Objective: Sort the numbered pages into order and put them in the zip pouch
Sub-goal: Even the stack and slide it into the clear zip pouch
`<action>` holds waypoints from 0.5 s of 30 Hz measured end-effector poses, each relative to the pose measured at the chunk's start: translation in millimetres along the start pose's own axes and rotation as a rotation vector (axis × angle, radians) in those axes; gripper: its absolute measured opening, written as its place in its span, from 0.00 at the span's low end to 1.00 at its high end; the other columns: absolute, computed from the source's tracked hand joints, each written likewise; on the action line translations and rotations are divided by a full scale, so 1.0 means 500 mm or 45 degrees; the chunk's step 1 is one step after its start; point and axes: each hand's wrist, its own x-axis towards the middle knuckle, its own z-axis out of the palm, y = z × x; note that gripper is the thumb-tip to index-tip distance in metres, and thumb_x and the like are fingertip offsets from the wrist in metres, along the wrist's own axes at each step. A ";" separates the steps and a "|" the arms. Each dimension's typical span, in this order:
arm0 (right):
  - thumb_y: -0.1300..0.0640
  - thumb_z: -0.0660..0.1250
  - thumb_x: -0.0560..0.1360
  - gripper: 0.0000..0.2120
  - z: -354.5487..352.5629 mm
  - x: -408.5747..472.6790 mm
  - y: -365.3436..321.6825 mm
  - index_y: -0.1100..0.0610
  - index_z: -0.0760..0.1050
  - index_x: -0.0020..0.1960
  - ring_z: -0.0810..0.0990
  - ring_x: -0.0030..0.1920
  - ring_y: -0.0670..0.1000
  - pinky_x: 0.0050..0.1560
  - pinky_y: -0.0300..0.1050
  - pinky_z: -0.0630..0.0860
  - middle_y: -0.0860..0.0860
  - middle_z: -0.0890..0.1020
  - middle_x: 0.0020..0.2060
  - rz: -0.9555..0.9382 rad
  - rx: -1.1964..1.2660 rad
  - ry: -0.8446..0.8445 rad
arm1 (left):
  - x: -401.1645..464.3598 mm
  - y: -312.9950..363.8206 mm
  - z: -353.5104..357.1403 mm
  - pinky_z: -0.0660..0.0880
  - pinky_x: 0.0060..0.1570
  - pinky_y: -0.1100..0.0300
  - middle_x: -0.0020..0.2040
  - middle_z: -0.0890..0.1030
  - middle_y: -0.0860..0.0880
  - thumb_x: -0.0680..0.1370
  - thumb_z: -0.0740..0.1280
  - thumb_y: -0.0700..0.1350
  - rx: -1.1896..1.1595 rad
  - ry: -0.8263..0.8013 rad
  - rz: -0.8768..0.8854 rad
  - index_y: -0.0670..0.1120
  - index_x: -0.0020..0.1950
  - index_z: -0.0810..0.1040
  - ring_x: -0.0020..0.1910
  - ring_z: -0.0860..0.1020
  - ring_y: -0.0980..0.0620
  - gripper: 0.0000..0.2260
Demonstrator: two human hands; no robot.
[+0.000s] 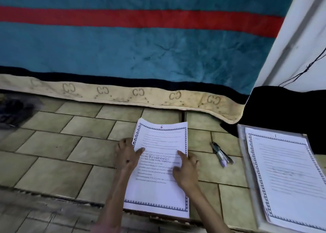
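L hand (127, 155) & R hand (187, 169) flat on page stack (158, 188), fingers open, gripping nothing.

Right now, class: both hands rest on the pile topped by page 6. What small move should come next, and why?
Probably lift the top sheet with the right hand to read the number beneath. The left hand pins the pile's edge, while the second pile, topped by page 1, lies to the right on the clear pouch.
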 end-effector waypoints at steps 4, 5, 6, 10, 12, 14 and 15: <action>0.57 0.58 0.77 0.30 0.013 0.004 -0.006 0.54 0.50 0.76 0.57 0.69 0.59 0.66 0.52 0.60 0.56 0.55 0.72 0.127 -0.169 0.165 | 0.006 0.000 0.012 0.64 0.64 0.46 0.70 0.64 0.41 0.76 0.64 0.54 0.032 -0.015 0.005 0.45 0.72 0.61 0.68 0.61 0.39 0.28; 0.56 0.57 0.78 0.30 0.016 0.009 -0.005 0.55 0.48 0.76 0.57 0.69 0.58 0.66 0.52 0.61 0.56 0.56 0.71 0.143 -0.185 0.179 | 0.009 0.000 0.016 0.63 0.65 0.47 0.70 0.64 0.40 0.76 0.64 0.54 0.041 -0.027 0.030 0.45 0.73 0.60 0.68 0.61 0.40 0.29; 0.56 0.57 0.78 0.30 0.020 0.014 -0.004 0.55 0.48 0.76 0.58 0.68 0.58 0.65 0.52 0.61 0.56 0.58 0.71 0.153 -0.212 0.184 | 0.012 -0.001 0.019 0.63 0.66 0.48 0.70 0.64 0.40 0.77 0.64 0.53 0.057 -0.033 0.048 0.44 0.74 0.60 0.68 0.61 0.40 0.29; 0.54 0.58 0.77 0.30 0.024 0.021 -0.002 0.55 0.49 0.76 0.58 0.69 0.58 0.67 0.50 0.59 0.56 0.59 0.70 0.146 -0.278 0.187 | 0.018 -0.004 0.017 0.64 0.66 0.49 0.69 0.65 0.41 0.77 0.63 0.53 0.158 -0.008 0.073 0.45 0.73 0.61 0.67 0.63 0.40 0.27; 0.54 0.59 0.77 0.31 0.015 0.023 0.003 0.55 0.50 0.76 0.58 0.69 0.58 0.67 0.48 0.59 0.57 0.60 0.69 0.111 -0.191 0.172 | 0.014 0.011 0.014 0.63 0.66 0.47 0.70 0.64 0.40 0.77 0.63 0.53 0.148 -0.006 0.019 0.44 0.74 0.59 0.68 0.61 0.39 0.28; 0.56 0.62 0.76 0.31 -0.010 0.026 0.013 0.57 0.53 0.75 0.60 0.68 0.58 0.66 0.45 0.59 0.58 0.63 0.67 0.036 0.028 0.203 | 0.002 0.048 0.016 0.62 0.66 0.44 0.71 0.61 0.39 0.77 0.64 0.51 0.078 0.140 -0.020 0.42 0.73 0.59 0.69 0.60 0.38 0.28; 0.58 0.63 0.76 0.30 -0.031 0.029 0.020 0.57 0.56 0.74 0.61 0.68 0.58 0.65 0.44 0.61 0.58 0.65 0.66 0.003 0.149 0.254 | -0.006 0.075 0.021 0.61 0.65 0.43 0.71 0.62 0.39 0.77 0.64 0.49 0.013 0.236 0.020 0.41 0.73 0.61 0.69 0.60 0.38 0.27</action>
